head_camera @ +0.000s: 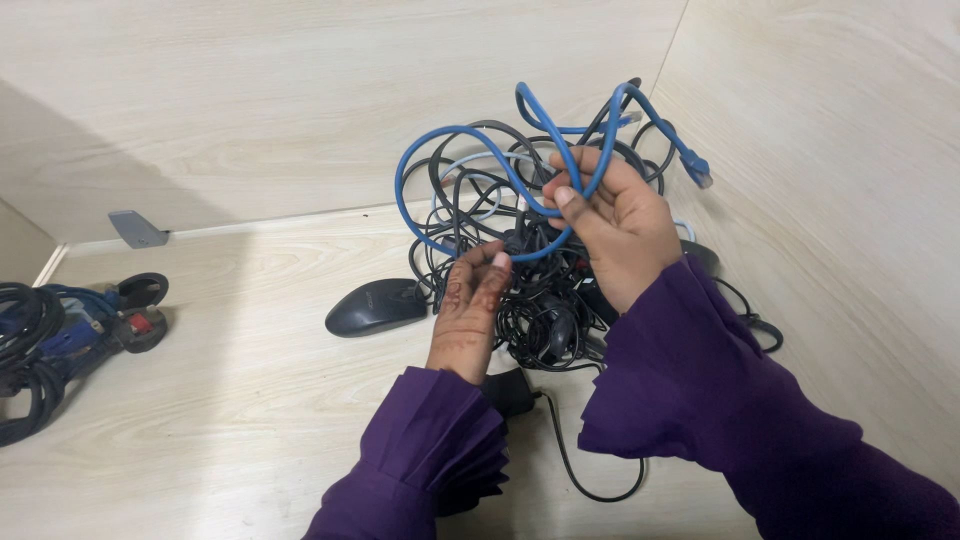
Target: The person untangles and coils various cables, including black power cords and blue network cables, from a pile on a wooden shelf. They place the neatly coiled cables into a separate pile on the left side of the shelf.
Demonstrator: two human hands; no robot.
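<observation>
A tangle of black, grey and blue cables (pixel 520 260) lies on a pale wooden surface in a corner. My right hand (pixel 615 225) is raised over the tangle and pinches a loop of the blue network cable (pixel 455 140), whose clear plug (pixel 698 172) hangs at the right. My left hand (pixel 470 310) reaches into the tangle from below, its fingers closed on the lower part of the blue cable among black cords. Both arms wear purple sleeves.
A black computer mouse (pixel 375 305) lies left of the tangle, and a black plug adapter (pixel 510 390) near my left wrist. A power tool with coiled black cord (pixel 60 335) sits at the far left. Wooden walls close the back and right; a metal bracket (pixel 135 228) sits at the back edge.
</observation>
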